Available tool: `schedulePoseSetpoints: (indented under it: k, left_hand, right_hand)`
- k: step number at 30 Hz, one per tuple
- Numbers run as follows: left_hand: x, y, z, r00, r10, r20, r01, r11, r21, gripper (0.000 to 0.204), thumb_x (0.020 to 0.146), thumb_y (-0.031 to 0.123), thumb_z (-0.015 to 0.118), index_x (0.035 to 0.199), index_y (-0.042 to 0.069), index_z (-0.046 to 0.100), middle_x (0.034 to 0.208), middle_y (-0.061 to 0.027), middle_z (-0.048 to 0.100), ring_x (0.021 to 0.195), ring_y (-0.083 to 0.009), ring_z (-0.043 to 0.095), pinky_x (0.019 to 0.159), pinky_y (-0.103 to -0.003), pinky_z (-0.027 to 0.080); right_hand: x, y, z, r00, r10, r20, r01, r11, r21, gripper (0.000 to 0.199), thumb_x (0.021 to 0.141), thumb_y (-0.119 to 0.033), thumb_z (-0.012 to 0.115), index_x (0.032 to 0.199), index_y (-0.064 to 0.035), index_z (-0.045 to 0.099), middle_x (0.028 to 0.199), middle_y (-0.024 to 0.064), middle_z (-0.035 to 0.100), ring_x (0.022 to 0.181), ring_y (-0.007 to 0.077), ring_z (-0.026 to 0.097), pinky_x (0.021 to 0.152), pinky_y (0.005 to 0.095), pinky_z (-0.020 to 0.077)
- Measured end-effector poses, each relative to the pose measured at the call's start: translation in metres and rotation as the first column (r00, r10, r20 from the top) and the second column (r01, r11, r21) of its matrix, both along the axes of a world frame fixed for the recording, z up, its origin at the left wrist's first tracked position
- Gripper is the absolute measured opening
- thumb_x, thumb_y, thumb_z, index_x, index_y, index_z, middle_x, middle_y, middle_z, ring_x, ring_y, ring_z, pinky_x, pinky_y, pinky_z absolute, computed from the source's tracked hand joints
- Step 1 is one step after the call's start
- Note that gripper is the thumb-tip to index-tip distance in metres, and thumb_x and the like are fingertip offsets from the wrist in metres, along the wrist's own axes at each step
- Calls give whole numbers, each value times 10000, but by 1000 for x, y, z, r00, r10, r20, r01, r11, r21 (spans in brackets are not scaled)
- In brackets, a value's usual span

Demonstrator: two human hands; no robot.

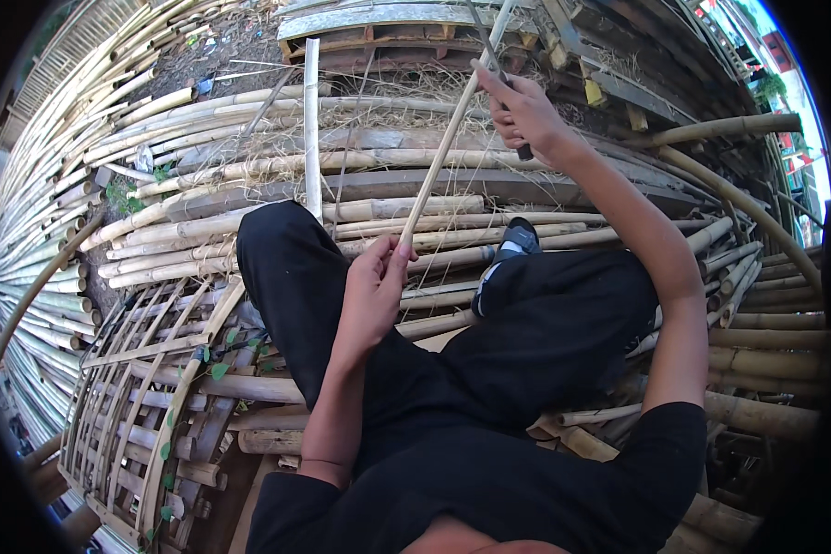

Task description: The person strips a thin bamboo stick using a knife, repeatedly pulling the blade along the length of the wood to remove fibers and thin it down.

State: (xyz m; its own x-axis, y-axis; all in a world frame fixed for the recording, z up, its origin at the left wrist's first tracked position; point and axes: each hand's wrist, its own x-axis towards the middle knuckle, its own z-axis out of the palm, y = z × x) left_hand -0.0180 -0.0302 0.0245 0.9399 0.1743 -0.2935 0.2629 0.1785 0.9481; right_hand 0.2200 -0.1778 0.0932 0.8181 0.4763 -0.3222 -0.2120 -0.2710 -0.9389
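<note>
Head view: the left hand (376, 288) pinches the lower end of a pale bamboo strip (443, 154), which slants up over the bamboo pile (258, 169) toward its far edge. The right hand (531, 115) grips a dark-handled knife (486, 39), blade beside the strip's upper part.

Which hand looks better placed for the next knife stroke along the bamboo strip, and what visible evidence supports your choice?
Probably the right hand: it grips the knife, whose blade crosses the bamboo strip in view. The left hand pinches the strip's near end.
</note>
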Motion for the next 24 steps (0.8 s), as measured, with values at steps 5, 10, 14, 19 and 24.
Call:
schedulePoseSetpoints:
  k: [5, 10, 14, 19, 24]
  left_hand:
    - [6, 14, 7, 979, -204, -15, 202, 976, -79, 416, 1033, 343, 319, 1110, -1, 539, 775, -61, 599, 689, -108, 579, 657, -246, 482]
    - [52, 18, 13, 983, -182, 28, 184, 968, -172, 273, 1018, 265, 413, 1081, 24, 525, 690, 3, 523, 454, -43, 440, 427, -179, 366]
    - [61, 20, -16, 998, -34, 50, 45, 967, -251, 208, 1006, 239, 454, 1052, 51, 530, 623, 49, 430, 395, -2, 307, 350, -164, 228]
    - [60, 13, -27, 999, 1, 50, 16, 938, -346, 187, 999, 204, 467, 951, 34, 527, 622, 69, 393, 472, 2, 306, 401, -177, 225]
    - [60, 11, -35, 999, 18, 37, 1, 899, -438, 150, 988, 196, 489, 956, 50, 495, 624, 66, 360, 448, -5, 274, 387, -197, 203]
  right_hand:
    - [-12, 9, -13, 993, 64, -100, -59, 997, 57, 220, 943, -280, 591, 903, -105, 465, 553, -81, 351, 409, 14, 263, 371, 198, 224]
    - [-21, 3, -18, 930, 298, 215, -257, 946, -198, 303, 959, -341, 539, 915, -44, 498, 574, -7, 403, 469, 98, 395, 446, 291, 320]
    - [-39, 3, -25, 597, 586, 548, -254, 786, -563, 390, 980, -385, 438, 913, -7, 510, 651, 174, 519, 642, 345, 536, 622, 453, 395]
    - [-54, -10, -58, 486, 717, 500, -331, 681, -653, 300, 990, -324, 412, 937, -41, 496, 617, 216, 520, 626, 438, 531, 572, 516, 370]
    - [-61, -10, -64, 418, 746, 519, -329, 656, -679, 278, 970, -330, 460, 929, -57, 486, 570, 192, 511, 564, 419, 529, 527, 516, 372]
